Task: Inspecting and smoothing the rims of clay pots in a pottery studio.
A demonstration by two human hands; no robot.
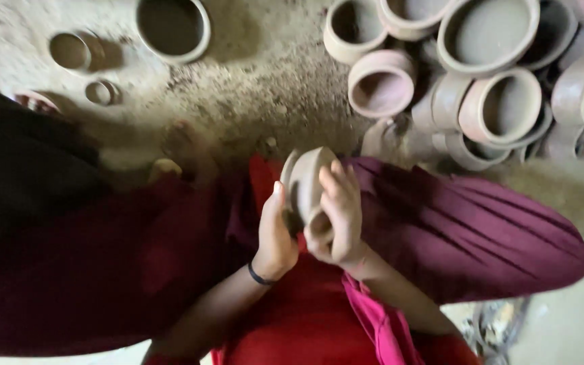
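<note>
I sat on the dirt floor with my knees spread under maroon cloth, and I held a small clay pot up over my lap, tipped on its side so the rim faced left and away from me. My left hand cupped it from behind, the thumb lying up along the pot's wall, closed on the clay rather than spread wide. My right hand wrapped over the near side, its fingers curled on the rounded belly, so both grips were shut round the one pot and it hung between them, clear of the floor and of my legs. The picture was blurred, so I could not tell whether the clay was damp or dry. To work such a pot well, I judged that the left hand should carry the weight with a soft, even hold while the right did the smoothing, because pinching a thin wall could dent or crack it. Turning the pot a little at a time would keep the surface even. A heap of clay pots lay near on my right, and a few smaller bowls stood apart on the left
</note>
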